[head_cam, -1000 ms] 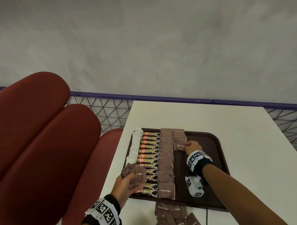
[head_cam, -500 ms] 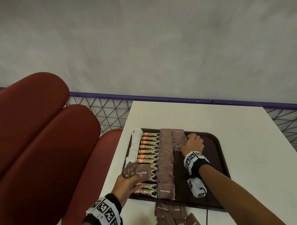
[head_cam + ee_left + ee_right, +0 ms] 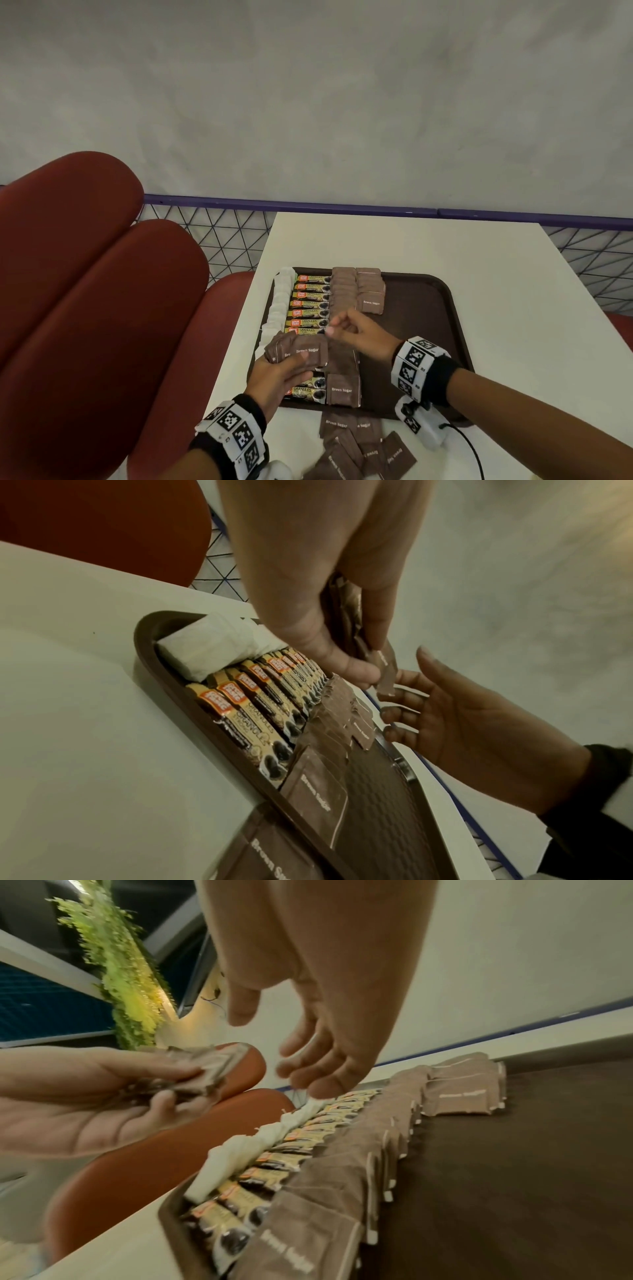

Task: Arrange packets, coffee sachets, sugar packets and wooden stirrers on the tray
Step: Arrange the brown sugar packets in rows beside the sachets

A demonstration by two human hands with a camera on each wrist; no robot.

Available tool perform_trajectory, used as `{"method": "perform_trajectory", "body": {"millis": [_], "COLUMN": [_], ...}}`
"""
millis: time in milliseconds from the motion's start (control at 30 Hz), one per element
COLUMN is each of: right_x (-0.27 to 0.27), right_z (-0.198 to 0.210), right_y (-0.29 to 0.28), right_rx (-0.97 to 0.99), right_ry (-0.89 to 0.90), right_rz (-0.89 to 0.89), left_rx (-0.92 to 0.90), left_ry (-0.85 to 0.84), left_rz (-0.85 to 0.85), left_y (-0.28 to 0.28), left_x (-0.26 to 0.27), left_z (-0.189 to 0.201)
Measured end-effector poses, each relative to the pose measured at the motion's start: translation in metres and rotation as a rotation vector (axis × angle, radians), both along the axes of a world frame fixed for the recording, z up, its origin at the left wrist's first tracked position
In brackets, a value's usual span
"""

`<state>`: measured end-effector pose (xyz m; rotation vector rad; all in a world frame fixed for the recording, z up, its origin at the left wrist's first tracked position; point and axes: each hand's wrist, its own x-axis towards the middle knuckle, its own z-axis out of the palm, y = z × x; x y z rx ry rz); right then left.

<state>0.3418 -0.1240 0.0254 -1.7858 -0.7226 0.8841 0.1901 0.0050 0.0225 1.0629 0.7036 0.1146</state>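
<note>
A brown tray [image 3: 442, 308] lies on the white table [image 3: 496, 274]. On it run rows of white packets [image 3: 281, 301], coffee sachets [image 3: 310, 305] and brown sugar packets [image 3: 344, 298], plus a short second brown sugar row [image 3: 371, 294]. My left hand [image 3: 277, 373] grips a fanned stack of brown sugar packets [image 3: 301, 353] over the tray's near left corner. My right hand [image 3: 356, 330] hovers just right of that stack, fingers loosely spread, holding nothing; the right wrist view shows its empty fingers [image 3: 308, 1056] close to the stack [image 3: 209, 1064].
Several loose brown sugar packets [image 3: 359, 445] lie on the table in front of the tray. Red seat cushions [image 3: 85, 291] stand at the left. A purple rail with wire mesh [image 3: 342, 205] runs behind the table. The tray's right half [image 3: 421, 335] is bare.
My right hand has left the far short sugar row and come back toward me and left, up to the stack in my left hand. The left hand keeps its grip.
</note>
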Motion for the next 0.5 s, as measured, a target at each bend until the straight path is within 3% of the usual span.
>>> {"method": "perform_trajectory", "body": {"millis": [167, 500], "right_x": [-0.018, -0.011], "right_z": [-0.003, -0.015], "right_y": [0.004, 0.005], "right_rx": [-0.042, 0.043], "right_ry": [0.009, -0.019], "right_rz": [0.126, -0.092], "left_rx": [0.009, -0.221], "left_ry": [-0.028, -0.047], "left_rz": [-0.012, 0.081], "left_y": [-0.005, 0.001], "left_x": [0.0, -0.004], "left_z": [0.003, 0.006]}}
